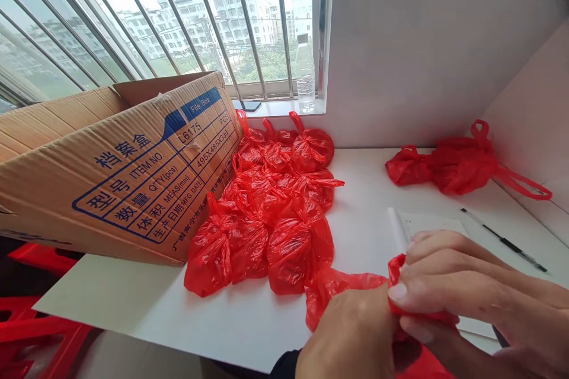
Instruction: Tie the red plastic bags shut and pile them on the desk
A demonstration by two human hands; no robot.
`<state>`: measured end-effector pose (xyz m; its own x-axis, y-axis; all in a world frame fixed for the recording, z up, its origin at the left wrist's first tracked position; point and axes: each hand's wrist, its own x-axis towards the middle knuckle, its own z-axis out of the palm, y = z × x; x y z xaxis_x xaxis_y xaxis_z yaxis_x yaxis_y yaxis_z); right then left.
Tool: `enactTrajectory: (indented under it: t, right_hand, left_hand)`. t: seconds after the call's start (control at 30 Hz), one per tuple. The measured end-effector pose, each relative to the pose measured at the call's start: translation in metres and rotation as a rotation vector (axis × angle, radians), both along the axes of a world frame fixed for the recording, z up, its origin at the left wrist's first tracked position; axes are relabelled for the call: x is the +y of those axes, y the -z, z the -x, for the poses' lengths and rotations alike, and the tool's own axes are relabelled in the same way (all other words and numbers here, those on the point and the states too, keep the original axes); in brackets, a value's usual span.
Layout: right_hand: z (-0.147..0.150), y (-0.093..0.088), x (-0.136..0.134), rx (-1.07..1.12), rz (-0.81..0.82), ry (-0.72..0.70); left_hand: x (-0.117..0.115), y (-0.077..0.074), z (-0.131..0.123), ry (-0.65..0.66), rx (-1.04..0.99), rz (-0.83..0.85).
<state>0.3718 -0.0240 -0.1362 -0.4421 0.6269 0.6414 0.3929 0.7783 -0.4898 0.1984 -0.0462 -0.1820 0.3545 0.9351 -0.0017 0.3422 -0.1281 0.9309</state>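
Near the front right of the white table, a red plastic bag (340,287) is bunched between my two hands. My left hand (351,331) is closed on it, with most of its fingers turned away from view. The fingers of my right hand (471,290) pinch a gathered part of the same bag. Beyond my left hand, several knotted red bags (300,243) stand in a cluster. At the back right lies a heap of loose red bags (462,163). Behind my right hand are a paper pad (431,224) and a black pen (507,241).
A large cardboard box (155,172) leans at the left beside the cluster. On the window sill stand a clear bottle (305,74) and a dark phone (249,106). Red plastic stools (40,325) are at the lower left, past the table edge (146,340).
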Motion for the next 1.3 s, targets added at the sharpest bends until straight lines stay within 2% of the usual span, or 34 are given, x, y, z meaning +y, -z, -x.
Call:
enactTrajectory:
  t: [0.13, 0.2, 0.3, 0.4, 0.47, 0.53, 0.67, 0.73, 0.83, 0.93, 1.03, 1.1, 1.17, 1.23, 1.3]
  right_hand:
    - [0.003, -0.001, -0.006, 0.02, 0.044, 0.017]
    - [0.005, -0.002, -0.01, 0.019, 0.07, 0.097]
    - [0.004, -0.004, -0.014, -0.026, 0.113, 0.245]
    - [-0.001, -0.003, -0.009, -0.018, 0.266, 0.261]
    - [-0.003, 0.0, -0.003, 0.026, 0.383, 0.199]
    - [-0.005, 0.002, 0.002, 0.07, 0.455, 0.161]
    - [-0.004, 0.002, 0.005, 0.136, 0.498, 0.25]
    - [-0.004, 0.002, 0.003, 0.146, 0.52, 0.195]
    - [-0.002, 0.007, 0.002, 0.117, 0.543, 0.033]
    - [0.0, 0.016, 0.007, 0.128, 0.547, 0.024]
    - [0.004, 0.026, 0.017, 0.146, 0.723, -0.033]
    - [0.006, 0.033, 0.023, 0.185, 0.875, -0.05]
    - [0.009, 0.04, 0.027, 0.252, 0.975, -0.038]
    - [0.011, 0.048, 0.029, 0.277, 1.038, -0.055]
    - [0.012, 0.052, 0.031, 0.251, 1.037, -0.111]
  left_hand:
    - [0.016, -0.016, -0.004, 0.153, -0.043, 0.096]
    - [0.018, -0.022, 0.001, 0.181, -0.094, 0.143]
    - [0.013, -0.022, 0.012, 0.205, -0.201, 0.219]
    - [0.005, -0.021, 0.017, 0.108, -0.275, 0.358]
    - [0.005, -0.026, 0.015, -0.025, -0.32, 0.454]
    - [0.012, -0.03, 0.014, -0.084, -0.357, 0.518]
    - [0.038, -0.03, 0.016, 0.029, -0.494, 0.572]
    - [0.049, -0.027, 0.02, 0.072, -0.584, 0.564]
    - [0.054, -0.026, 0.027, 0.13, -0.573, 0.513]
    - [0.05, -0.031, 0.03, 0.15, -0.478, 0.469]
    - [0.045, -0.033, 0.03, 0.143, -0.404, 0.358]
    - [0.044, -0.028, 0.029, 0.107, -0.305, 0.177]
    - [0.045, -0.017, 0.027, 0.036, -0.153, -0.115]
    - [0.047, -0.002, 0.027, -0.026, -0.044, -0.414]
    - [0.048, 0.012, 0.027, -0.039, -0.002, -0.596]
